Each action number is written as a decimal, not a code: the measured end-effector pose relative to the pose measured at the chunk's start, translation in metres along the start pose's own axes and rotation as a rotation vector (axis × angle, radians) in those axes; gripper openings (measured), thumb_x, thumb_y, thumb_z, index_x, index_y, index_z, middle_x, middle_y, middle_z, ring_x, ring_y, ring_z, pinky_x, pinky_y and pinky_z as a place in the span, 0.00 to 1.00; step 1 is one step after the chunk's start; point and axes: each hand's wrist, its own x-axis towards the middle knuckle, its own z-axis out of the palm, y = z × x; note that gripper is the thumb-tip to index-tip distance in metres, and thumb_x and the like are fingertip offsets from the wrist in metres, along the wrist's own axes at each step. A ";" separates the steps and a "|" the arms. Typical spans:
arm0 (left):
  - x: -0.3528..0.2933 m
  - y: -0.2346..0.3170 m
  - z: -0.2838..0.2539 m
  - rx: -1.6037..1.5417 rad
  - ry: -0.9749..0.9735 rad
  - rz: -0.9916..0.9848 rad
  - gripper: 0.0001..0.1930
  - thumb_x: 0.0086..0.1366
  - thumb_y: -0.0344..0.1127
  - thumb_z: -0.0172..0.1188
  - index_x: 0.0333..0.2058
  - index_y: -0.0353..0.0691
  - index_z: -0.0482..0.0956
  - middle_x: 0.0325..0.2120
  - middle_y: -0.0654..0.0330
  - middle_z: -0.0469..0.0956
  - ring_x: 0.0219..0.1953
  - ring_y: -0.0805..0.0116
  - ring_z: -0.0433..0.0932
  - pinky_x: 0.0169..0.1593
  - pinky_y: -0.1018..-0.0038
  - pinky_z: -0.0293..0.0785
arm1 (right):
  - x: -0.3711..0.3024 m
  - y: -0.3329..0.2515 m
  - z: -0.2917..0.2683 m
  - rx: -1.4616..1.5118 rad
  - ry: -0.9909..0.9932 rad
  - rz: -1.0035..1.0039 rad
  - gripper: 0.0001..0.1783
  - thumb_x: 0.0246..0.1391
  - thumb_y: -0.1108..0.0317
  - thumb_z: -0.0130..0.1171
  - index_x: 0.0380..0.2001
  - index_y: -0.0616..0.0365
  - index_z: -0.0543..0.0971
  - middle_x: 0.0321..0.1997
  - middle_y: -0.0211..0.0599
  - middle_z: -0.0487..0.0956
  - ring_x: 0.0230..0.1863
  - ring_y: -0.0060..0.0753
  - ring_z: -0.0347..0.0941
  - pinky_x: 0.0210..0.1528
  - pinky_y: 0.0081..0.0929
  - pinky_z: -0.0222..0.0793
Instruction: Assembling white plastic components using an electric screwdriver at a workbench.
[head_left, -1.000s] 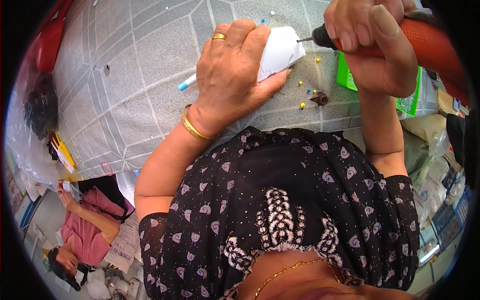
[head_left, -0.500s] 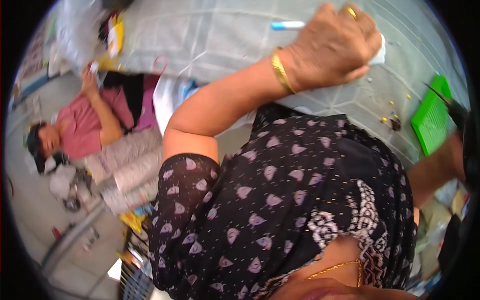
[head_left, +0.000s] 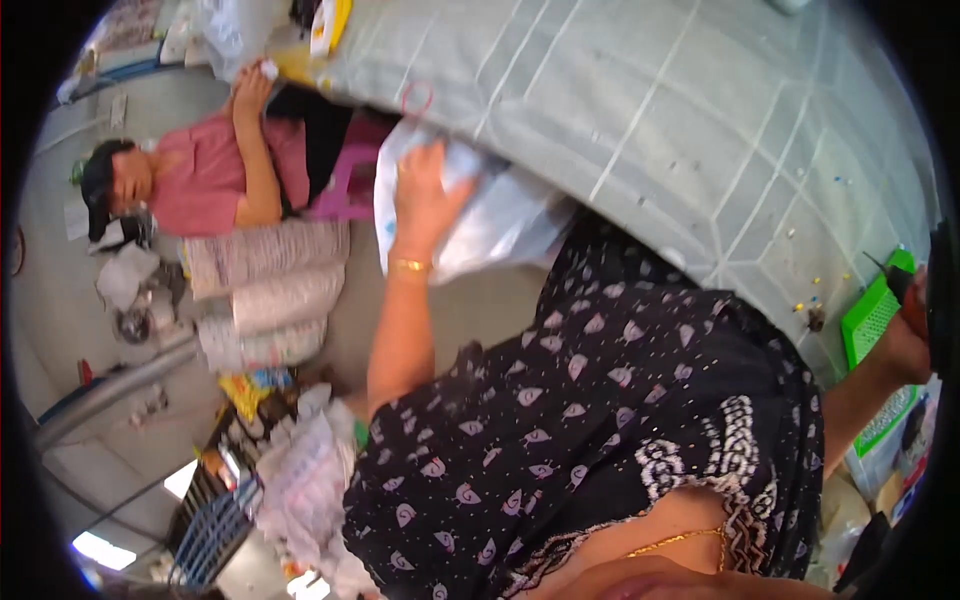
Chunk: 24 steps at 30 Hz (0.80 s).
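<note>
My left hand (head_left: 425,200), with a gold bangle at the wrist, reaches over the white plastic bag (head_left: 500,225) that hangs beside the table edge. Its fingers and thumb are spread apart, and no object shows in it. At the right rim of the view my right hand (head_left: 908,325) is partly cut off. It is closed round a dark tool (head_left: 897,280) with a thin pointed tip. Just under this tool lies a bright green perforated tray (head_left: 865,330).
A grey patterned cloth covers the table (head_left: 640,120). Small yellow and blue bits (head_left: 812,305) lie near the tray, and a pink ring (head_left: 417,98) near the edge. Another person (head_left: 210,185) in a pink top sits at left, beside wrapped rolls (head_left: 280,270). A dark crate (head_left: 215,530) stands low left.
My left hand has moved from the table, left and down to the white bag. The white-and-blue stick beside it on the table is out of sight. The view has shifted.
</note>
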 end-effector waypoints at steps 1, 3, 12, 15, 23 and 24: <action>0.009 0.015 -0.007 0.029 -0.214 -0.109 0.34 0.54 0.44 0.73 0.56 0.32 0.74 0.50 0.43 0.75 0.54 0.40 0.71 0.60 0.54 0.68 | 0.002 0.004 -0.016 -0.007 0.021 -0.051 0.06 0.59 0.70 0.57 0.33 0.55 0.70 0.19 0.28 0.67 0.17 0.25 0.66 0.22 0.24 0.66; 0.024 0.016 -0.033 0.006 -0.148 0.006 0.27 0.56 0.44 0.73 0.50 0.33 0.80 0.44 0.48 0.80 0.49 0.46 0.78 0.55 0.57 0.74 | 0.005 0.009 -0.065 -0.063 -0.215 0.042 0.06 0.62 0.70 0.51 0.37 0.61 0.71 0.32 0.36 0.68 0.33 0.31 0.65 0.44 0.33 0.64; 0.285 0.108 -0.085 -0.389 0.123 0.469 0.20 0.56 0.40 0.74 0.45 0.36 0.82 0.39 0.52 0.83 0.39 0.56 0.82 0.44 0.65 0.78 | -0.012 -0.005 -0.011 -0.077 -0.013 -0.028 0.10 0.57 0.77 0.56 0.38 0.56 0.66 0.29 0.33 0.67 0.27 0.25 0.65 0.37 0.28 0.66; 0.397 0.171 -0.028 -0.283 0.193 0.770 0.28 0.56 0.45 0.73 0.52 0.37 0.80 0.49 0.51 0.81 0.51 0.54 0.81 0.55 0.63 0.76 | -0.016 -0.004 -0.009 -0.050 0.007 -0.010 0.12 0.56 0.78 0.56 0.40 0.56 0.66 0.30 0.33 0.67 0.26 0.26 0.65 0.36 0.27 0.67; 0.532 0.293 0.056 -0.218 -0.505 0.794 0.39 0.53 0.41 0.70 0.65 0.38 0.72 0.60 0.47 0.77 0.63 0.53 0.75 0.67 0.61 0.68 | -0.005 -0.058 -0.019 -0.064 0.001 -0.054 0.12 0.60 0.73 0.58 0.41 0.53 0.66 0.29 0.30 0.66 0.27 0.25 0.64 0.36 0.26 0.63; 0.533 0.297 0.063 -0.222 -0.446 0.761 0.37 0.54 0.39 0.70 0.64 0.37 0.73 0.56 0.46 0.79 0.59 0.53 0.78 0.65 0.61 0.71 | 0.000 -0.069 -0.027 -0.053 -0.028 -0.092 0.10 0.61 0.73 0.56 0.42 0.53 0.67 0.29 0.29 0.65 0.28 0.24 0.64 0.36 0.25 0.62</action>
